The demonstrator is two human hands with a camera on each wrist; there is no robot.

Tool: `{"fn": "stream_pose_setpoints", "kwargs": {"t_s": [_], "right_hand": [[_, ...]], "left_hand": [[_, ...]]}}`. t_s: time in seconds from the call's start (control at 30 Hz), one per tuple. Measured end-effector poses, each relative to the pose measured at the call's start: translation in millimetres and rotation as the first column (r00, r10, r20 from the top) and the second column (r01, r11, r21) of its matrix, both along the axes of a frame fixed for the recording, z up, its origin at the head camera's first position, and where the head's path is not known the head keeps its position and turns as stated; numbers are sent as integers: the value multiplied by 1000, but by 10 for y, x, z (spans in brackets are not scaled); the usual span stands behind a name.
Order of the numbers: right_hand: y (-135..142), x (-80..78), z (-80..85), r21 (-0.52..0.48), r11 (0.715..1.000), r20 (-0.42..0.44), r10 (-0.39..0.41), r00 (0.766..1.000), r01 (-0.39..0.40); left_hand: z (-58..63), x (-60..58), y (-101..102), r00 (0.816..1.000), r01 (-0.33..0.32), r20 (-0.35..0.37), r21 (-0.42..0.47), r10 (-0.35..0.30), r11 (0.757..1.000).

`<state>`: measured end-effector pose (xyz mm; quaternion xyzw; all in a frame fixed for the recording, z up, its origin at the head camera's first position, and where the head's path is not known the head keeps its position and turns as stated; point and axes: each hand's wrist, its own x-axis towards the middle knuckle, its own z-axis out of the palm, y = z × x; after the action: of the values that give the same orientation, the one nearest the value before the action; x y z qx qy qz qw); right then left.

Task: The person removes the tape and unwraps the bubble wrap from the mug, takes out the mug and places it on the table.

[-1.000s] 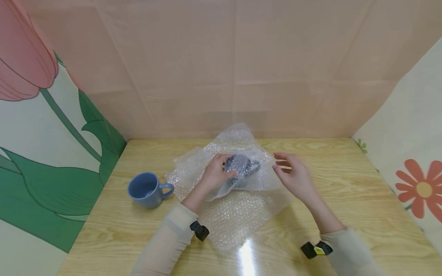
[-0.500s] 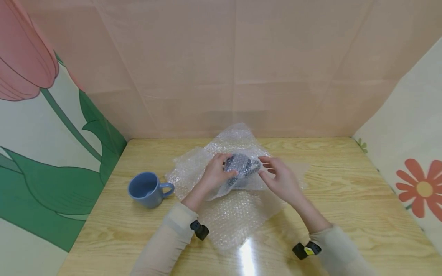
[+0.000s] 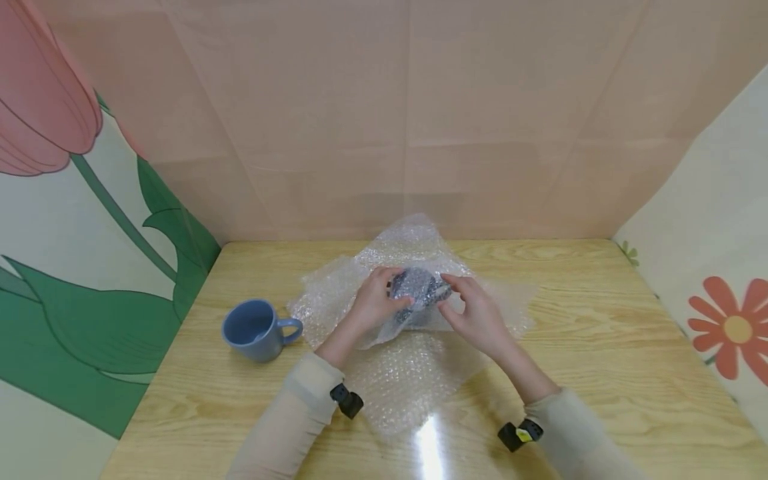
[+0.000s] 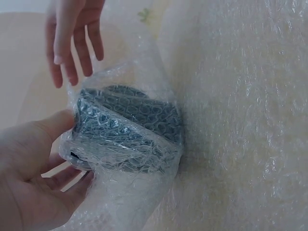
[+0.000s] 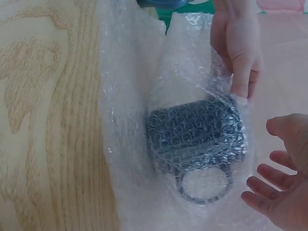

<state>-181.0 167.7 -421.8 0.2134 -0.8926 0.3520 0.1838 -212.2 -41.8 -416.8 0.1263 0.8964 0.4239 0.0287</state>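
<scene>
A dark blue mug (image 3: 415, 283) lies on its side with bubble wrap (image 3: 408, 380) folded over it. Its handle shows through the wrap in the right wrist view, below the mug body (image 5: 192, 130). My left hand (image 3: 373, 300) grips one end of the wrapped mug, thumb on the near side and fingers on the far side. On the handle side, my right hand (image 3: 477, 317) is close to the mug. Its fingers are spread and slightly bent, holding nothing in the right wrist view, where a gap shows between the hand (image 5: 288, 178) and the wrap.
A second blue mug (image 3: 255, 331) stands upright to the left, its handle pointing toward the wrap. Loose bubble wrap spreads over the wooden table (image 3: 600, 347) around the wrapped mug. A beige backdrop (image 3: 408, 120) rises behind the table's far edge.
My right hand has moved left, from the wrap's right side to beside the mug's handle. My left hand keeps its grip in place.
</scene>
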Motion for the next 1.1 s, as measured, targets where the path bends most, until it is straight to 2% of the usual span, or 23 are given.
{"fn": "stream_pose_setpoints", "kwargs": {"t_s": [0.3,0.57,1.1], "right_hand": [[-47,-40,-75,41,999,-2,-15,1000,15],[-97,-81,-125,59,998,29,-35,999,34],[-159,-122,-178,93,995,-18,-40,999,42]], "left_hand": [[-10,8,3,1000,3,1,-12,-3,1000],[-8,9,-2,1000,3,3,-14,-2,1000],[-9,3,3,1000,0,-18,-12,0,1000]]}}
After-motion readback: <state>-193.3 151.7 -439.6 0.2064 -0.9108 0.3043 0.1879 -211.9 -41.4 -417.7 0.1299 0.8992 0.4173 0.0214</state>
